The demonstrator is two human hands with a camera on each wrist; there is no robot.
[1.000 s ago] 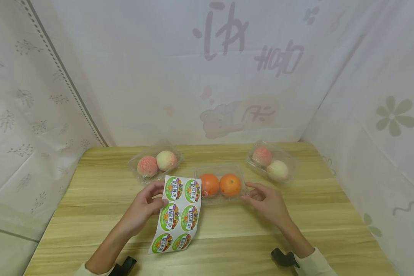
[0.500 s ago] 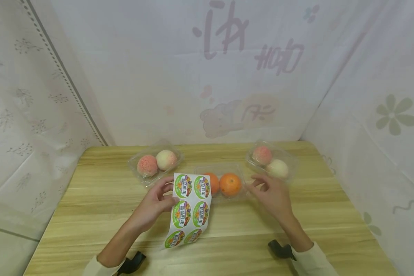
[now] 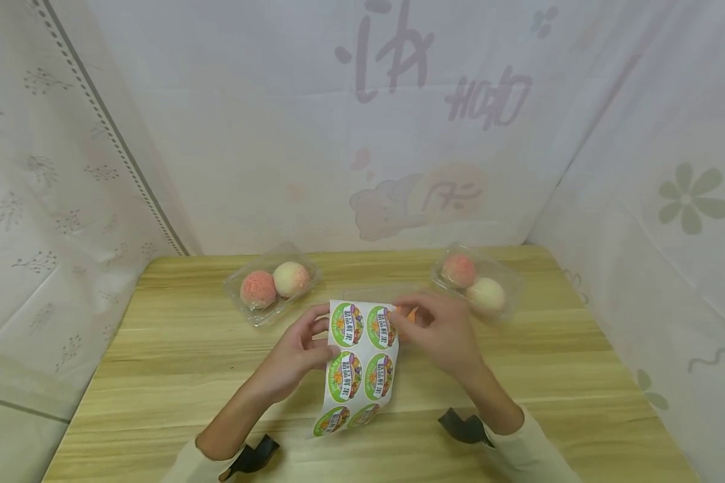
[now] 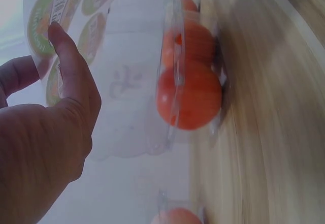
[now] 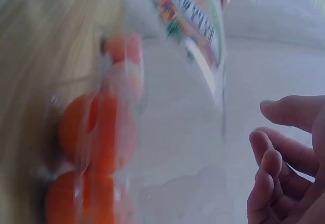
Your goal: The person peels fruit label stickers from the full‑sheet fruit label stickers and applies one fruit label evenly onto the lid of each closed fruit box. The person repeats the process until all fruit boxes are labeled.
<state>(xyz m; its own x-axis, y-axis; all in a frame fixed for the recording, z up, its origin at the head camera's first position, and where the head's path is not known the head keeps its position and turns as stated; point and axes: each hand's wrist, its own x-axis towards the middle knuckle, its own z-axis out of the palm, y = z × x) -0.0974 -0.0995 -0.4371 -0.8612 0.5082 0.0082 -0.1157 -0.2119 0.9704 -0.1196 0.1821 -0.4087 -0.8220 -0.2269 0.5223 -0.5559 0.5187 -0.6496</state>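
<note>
My left hand (image 3: 296, 352) pinches the left edge of a white sheet of round fruit-label stickers (image 3: 363, 349) between thumb and fingers. The sheet stands raised over the table, its lower end curling. Near its upper right corner is my right hand (image 3: 447, 332); in the right wrist view its thumb (image 5: 289, 111) and fingers are apart, with nothing between them. Behind the sheet lies a clear plastic clamshell box (image 3: 362, 294) holding two oranges (image 4: 193, 99). Sheet and right hand hide most of that box in the head view.
Two more clear boxes, each with two pink-and-cream peaches, lie at the back left (image 3: 274, 285) and back right (image 3: 474, 283). The wooden table (image 3: 175, 362) ends at printed cloth walls (image 3: 266, 134) behind and on both sides.
My left hand has carried the sticker sheet rightward, across the front of the orange box. My right hand has left that box's right side and come left to the sheet's upper corner.
</note>
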